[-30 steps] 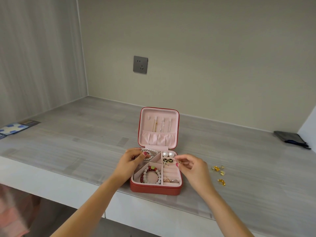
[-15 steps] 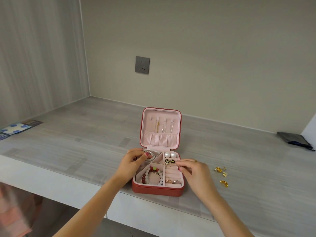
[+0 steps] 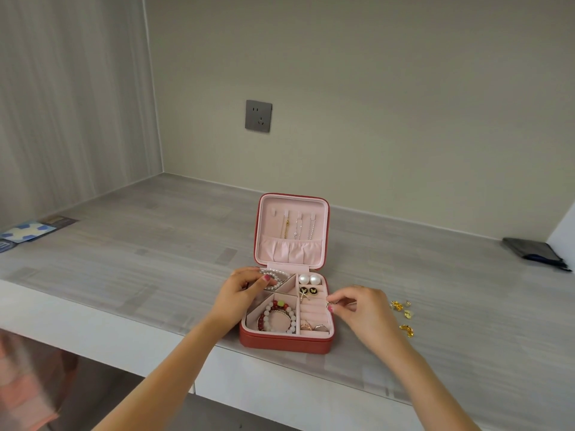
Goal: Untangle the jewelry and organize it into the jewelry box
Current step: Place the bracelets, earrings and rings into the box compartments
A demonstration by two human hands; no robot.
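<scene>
A red jewelry box (image 3: 284,343) with pink lining stands open near the desk's front edge, several chains (image 3: 297,227) hanging in its lid. My left hand (image 3: 241,292) rests on the box's back left corner, fingers curled over a pearl bracelet (image 3: 275,276) in that compartment. A red and white bead bracelet (image 3: 278,315) lies in the front left compartment. Pearl studs (image 3: 309,279), black butterfly studs (image 3: 309,290) and a gold star earring (image 3: 303,295) sit at the back right, rings (image 3: 314,326) at the front right. My right hand (image 3: 357,309) pinches a small earring (image 3: 330,304) over the box's right edge.
Several small gold pieces (image 3: 403,314) lie on the grey desk right of the box. A dark pouch (image 3: 533,250) sits at the far right, blue and white cards (image 3: 26,233) at the far left. A wall socket (image 3: 258,116) is behind the box.
My right hand has drawn back from the stud compartment to the box's right edge, still pinching a small piece. My left hand has stayed on the pearl bracelet.
</scene>
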